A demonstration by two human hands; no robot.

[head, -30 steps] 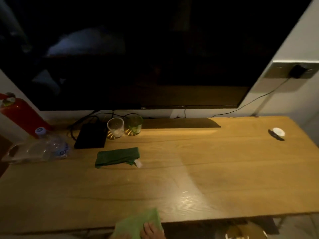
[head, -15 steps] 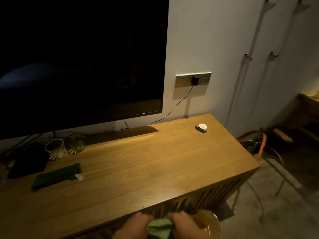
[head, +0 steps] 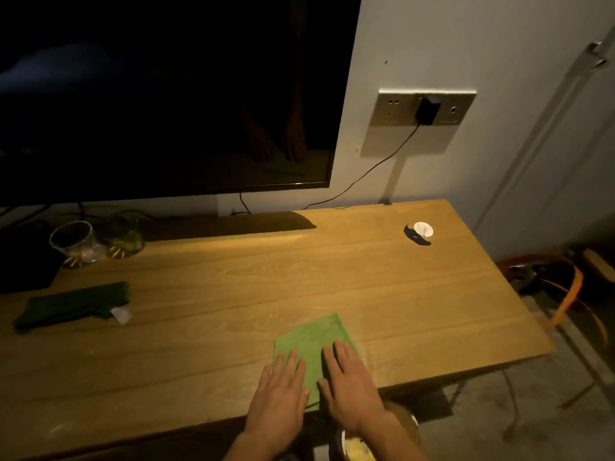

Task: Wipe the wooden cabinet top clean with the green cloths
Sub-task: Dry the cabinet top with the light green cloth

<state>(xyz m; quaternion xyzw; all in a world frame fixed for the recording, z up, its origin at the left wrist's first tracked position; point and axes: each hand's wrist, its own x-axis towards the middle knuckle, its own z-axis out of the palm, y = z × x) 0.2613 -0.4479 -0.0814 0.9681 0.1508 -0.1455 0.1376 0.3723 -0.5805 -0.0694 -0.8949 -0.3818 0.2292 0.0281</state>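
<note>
Both hands lie palm-down near the front edge of the wooden cabinet top [head: 332, 281], side by side. The left hand [head: 281, 392] and the right hand [head: 349, 382] press flat on the light green cloth [head: 312, 341], fingers stretched forward and slightly spread, gripping nothing. The cloth is spread flat under them, its far corner pointing toward the wall. Both forearms run off the bottom edge of the view.

The television [head: 166, 94] is a dark mass showing only faint reflections. The dark green cloth [head: 71, 304] lies folded at the left, well apart from the hands. Behind it two glasses [head: 96, 241] stand close together; whatever sits in their bases is probably decoration, too dim to tell.

Half a second ago the hands held the light cloth bunched below the front edge; now it is opened out on the top.
</note>
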